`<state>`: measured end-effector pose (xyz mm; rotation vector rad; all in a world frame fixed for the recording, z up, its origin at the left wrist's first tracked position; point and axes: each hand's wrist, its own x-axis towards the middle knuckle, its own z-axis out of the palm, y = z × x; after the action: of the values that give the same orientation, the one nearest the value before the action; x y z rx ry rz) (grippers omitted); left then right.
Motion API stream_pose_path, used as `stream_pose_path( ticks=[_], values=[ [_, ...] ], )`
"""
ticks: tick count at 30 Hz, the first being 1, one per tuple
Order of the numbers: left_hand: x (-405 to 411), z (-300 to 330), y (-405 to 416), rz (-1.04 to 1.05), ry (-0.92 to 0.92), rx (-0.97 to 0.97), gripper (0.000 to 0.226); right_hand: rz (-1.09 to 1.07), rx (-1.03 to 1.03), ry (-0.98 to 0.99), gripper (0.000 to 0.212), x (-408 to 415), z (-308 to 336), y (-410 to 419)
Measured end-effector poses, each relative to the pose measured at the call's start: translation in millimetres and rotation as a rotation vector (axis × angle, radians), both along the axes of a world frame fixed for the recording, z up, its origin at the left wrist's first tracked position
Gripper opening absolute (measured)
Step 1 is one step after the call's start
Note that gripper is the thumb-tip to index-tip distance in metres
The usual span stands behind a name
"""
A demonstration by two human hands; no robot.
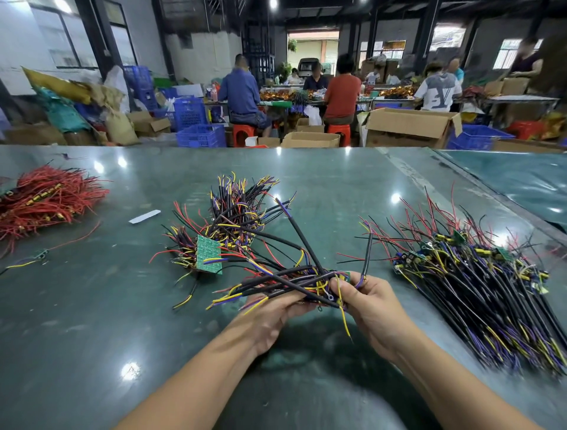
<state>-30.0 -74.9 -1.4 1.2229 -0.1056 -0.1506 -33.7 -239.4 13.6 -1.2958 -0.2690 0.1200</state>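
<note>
We hold the wire bundle (pixel 291 280) just above the table (pixel 92 307). Our left hand (pixel 270 316) grips it from below. Our right hand (pixel 372 307) pinches the end near the small green board (pixel 346 275). The bundle's long axis runs left to right between the hands. The finished pile (pixel 491 307) lies to the right, nearer our right hand, so that hand probably carries the bundle over.

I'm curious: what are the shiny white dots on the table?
Head view: ceiling lamps mirrored in the glossy table; soft shadow under the left hand and right hand gripping the wire bundle; the wire pile blurs near the edge.
</note>
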Motion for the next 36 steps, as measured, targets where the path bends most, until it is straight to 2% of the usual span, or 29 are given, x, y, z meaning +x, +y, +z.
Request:
stream_pose_path(
  ticks=[9,12,13,15,17,19,21,23,26,30,36],
  values=[
    [5,-2,2,-0.018,-0.074,0.104,0.049,0.026,0.084,0.056,0.016,5,-5,0],
    [4,-3,-4,0.028,-0.083,0.158,0.026,-0.004,0.043,0.016,0.016,3,-6,2],
    [2,-1,-6,0.036,-0.080,0.202,0.022,-0.019,0.041,0.005,0.016,2,-6,4],
    [-2,1,-7,0.071,-0.044,0.344,0.031,-0.071,0.042,0.011,0.016,1,-8,6],
    [-7,3,-7,0.177,0.016,0.584,0.041,-0.122,0.016,0.034,0.017,1,-10,7],
    [-8,3,-7,0.290,0.085,0.659,0.041,-0.125,-0.005,0.042,0.016,2,-10,8],
    [-9,2,-8,0.317,0.107,0.645,0.036,-0.097,-0.003,0.039,0.016,2,-10,8],
    [-7,-1,-10,0.300,0.039,0.592,0.034,-0.057,0.022,0.048,0.018,3,-10,7],
    [-6,2,-12,0.305,-0.072,0.406,0.033,-0.002,0.108,0.067,0.023,4,-10,6],
    [-10,9,-12,0.208,-0.215,0.230,0.024,0.064,0.154,0.058,0.018,4,-7,5],
    [-9,8,-12,0.168,-0.190,0.098,0.021,0.046,0.130,0.087,0.018,7,-9,2]
  ],
)
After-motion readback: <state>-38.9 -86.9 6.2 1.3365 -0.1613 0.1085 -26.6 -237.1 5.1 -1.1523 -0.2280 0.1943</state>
